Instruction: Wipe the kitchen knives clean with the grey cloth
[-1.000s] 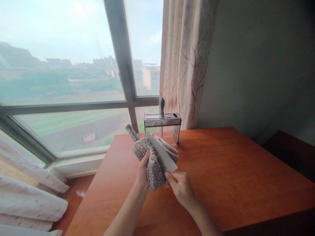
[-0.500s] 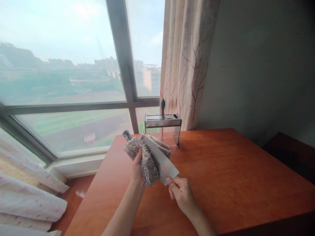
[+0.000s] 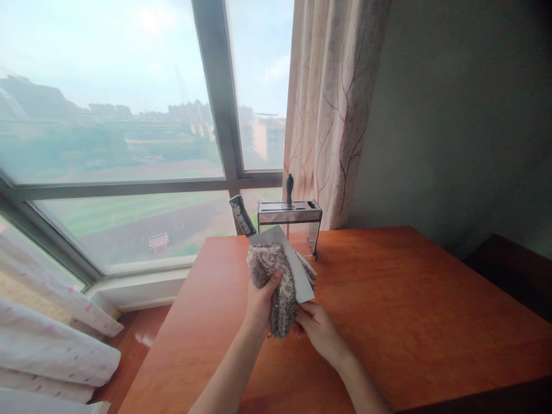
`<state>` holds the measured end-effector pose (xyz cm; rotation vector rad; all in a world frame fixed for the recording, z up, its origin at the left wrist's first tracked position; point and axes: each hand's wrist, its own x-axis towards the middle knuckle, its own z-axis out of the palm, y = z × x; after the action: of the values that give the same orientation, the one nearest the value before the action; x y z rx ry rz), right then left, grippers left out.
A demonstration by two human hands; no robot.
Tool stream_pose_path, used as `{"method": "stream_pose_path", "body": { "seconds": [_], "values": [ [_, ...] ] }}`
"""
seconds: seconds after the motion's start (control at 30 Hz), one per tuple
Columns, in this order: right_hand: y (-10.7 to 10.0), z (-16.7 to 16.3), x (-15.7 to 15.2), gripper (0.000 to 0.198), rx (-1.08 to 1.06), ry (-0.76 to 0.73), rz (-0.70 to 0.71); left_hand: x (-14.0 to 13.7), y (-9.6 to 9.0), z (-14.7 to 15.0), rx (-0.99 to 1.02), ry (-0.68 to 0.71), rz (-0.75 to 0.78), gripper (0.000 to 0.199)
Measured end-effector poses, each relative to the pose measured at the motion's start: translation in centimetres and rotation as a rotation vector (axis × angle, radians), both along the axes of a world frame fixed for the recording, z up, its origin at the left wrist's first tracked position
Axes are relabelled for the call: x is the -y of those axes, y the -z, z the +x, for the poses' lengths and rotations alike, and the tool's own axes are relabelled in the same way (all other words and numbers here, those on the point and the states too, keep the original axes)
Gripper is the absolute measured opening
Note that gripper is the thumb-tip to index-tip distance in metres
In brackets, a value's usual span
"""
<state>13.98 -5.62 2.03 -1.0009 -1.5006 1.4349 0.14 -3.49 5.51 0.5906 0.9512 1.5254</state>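
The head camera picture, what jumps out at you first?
In the middle, a left hand grips a fuzzy grey cloth wrapped around a big cleaver, while the right hand steadies its lower end. Behind them, a metal knife rack stands on the orange wooden table by the window.

L hand (image 3: 259,302) grips grey cloth (image 3: 276,276) wrapped over cleaver blade (image 3: 291,261); handle (image 3: 241,214) points up-left. R hand (image 3: 317,328) at blade's lower end. Knife rack (image 3: 290,214) behind on wooden table (image 3: 409,310), by curtain (image 3: 332,109).
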Motion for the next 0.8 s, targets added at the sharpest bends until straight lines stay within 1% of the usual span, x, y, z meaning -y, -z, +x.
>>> {"method": "stream_pose_path", "body": {
  "seconds": [0.03, 0.07, 0.1, 0.13, 0.17, 0.2, 0.23, 0.3, 0.33, 0.4, 0.43, 0.5, 0.57, 0.67, 0.8],
  "values": [
    [-0.7, 1.2, -0.2, 0.049, 0.056, -0.086, 0.009, 0.0, 0.0, -0.1, -0.012, 0.011, -0.012, 0.057],
    [-1.6, 2.4, -0.4, 0.046, 0.139, -0.129, 0.044, 0.1, 0.0, -0.3, -0.021, 0.028, -0.031, 0.055],
    [-2.8, 3.6, -0.7, 0.043, 0.221, -0.082, 0.107, 0.1, 0.0, -0.4, -0.028, 0.048, -0.051, 0.053],
    [-4.3, 4.7, -1.1, 0.041, 0.278, 0.043, 0.205, 0.1, 0.0, -0.5, -0.041, 0.068, -0.068, 0.050],
    [-5.9, 5.5, -1.6, 0.038, 0.284, 0.202, 0.292, 0.1, -0.1, -0.5, -0.060, 0.084, -0.078, 0.049],
    [-7.6, 6.0, -2.2, 0.035, 0.278, 0.304, 0.358, 0.1, -0.1, -0.4, -0.089, 0.091, -0.076, 0.048],
    [-9.4, 6.2, -2.8, 0.032, 0.273, 0.343, 0.422, 0.1, -0.2, -0.4, -0.129, 0.090, -0.062, 0.047],
    [-12.8, 5.3, -4.3, 0.032, 0.300, 0.319, 0.536, 0.0, -0.4, -0.1, -0.243, 0.078, -0.005, 0.045],
    [-14.3, 4.5, -5.1, 0.035, 0.350, 0.304, 0.592, -0.1, -0.5, 0.0, -0.308, 0.071, 0.032, 0.043],
    [-16.5, 2.3, -6.8, 0.046, 0.488, 0.331, 0.691, -0.2, -0.5, 0.3, -0.424, 0.068, 0.111, 0.039],
    [-17.2, 1.2, -7.7, 0.053, 0.568, 0.349, 0.717, -0.2, -0.4, 0.4, -0.469, 0.075, 0.140, 0.037],
    [-18.0, -0.8, -9.1, 0.067, 0.710, 0.369, 0.735, -0.2, -0.1, 0.6, -0.527, 0.097, 0.183, 0.035],
    [-18.4, -2.3, -9.9, 0.072, 0.820, 0.387, 0.756, -0.2, 0.3, 0.6, -0.561, 0.118, 0.211, 0.034],
    [-18.8, -3.2, -10.1, 0.069, 0.873, 0.418, 0.813, -0.2, 0.5, 0.5, -0.601, 0.118, 0.245, 0.033],
    [-19.9, -2.5, -10.1, 0.062, 0.791, 0.462, 0.899, -0.3, 0.4, 0.2, -0.617, 0.084, 0.287, 0.029]
  ]
}}
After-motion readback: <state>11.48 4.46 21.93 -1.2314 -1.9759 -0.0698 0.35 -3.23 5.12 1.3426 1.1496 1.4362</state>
